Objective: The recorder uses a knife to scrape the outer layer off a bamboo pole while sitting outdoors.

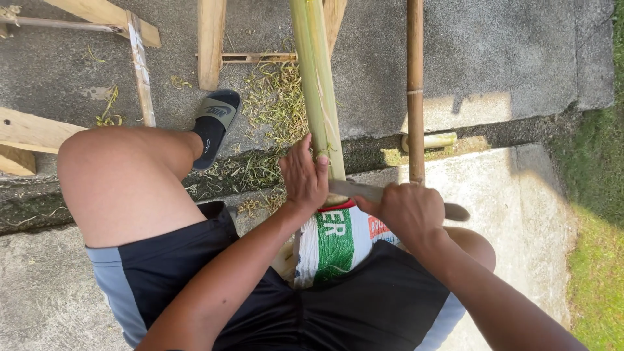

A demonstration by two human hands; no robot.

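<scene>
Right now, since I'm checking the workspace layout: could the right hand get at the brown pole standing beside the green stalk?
Probably yes. The right hand holds a knife just below the brown pole, and nothing lies between them; it would have to free itself of the knife first.

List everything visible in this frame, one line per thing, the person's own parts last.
green stalk: 1, pale green, upright at centre
knife: 1, grey blade, across the stalk's base
brown pole: 1, right of the stalk
woven sack: 1, white, green and red, on the lap
shavings: many, green, on the concrete
wooden planks: several, tan, top left
sandal: 1, black, on the foot
shorts: 1, black and grey
left hand: gripping the stalk
right hand: holding the knife
</scene>
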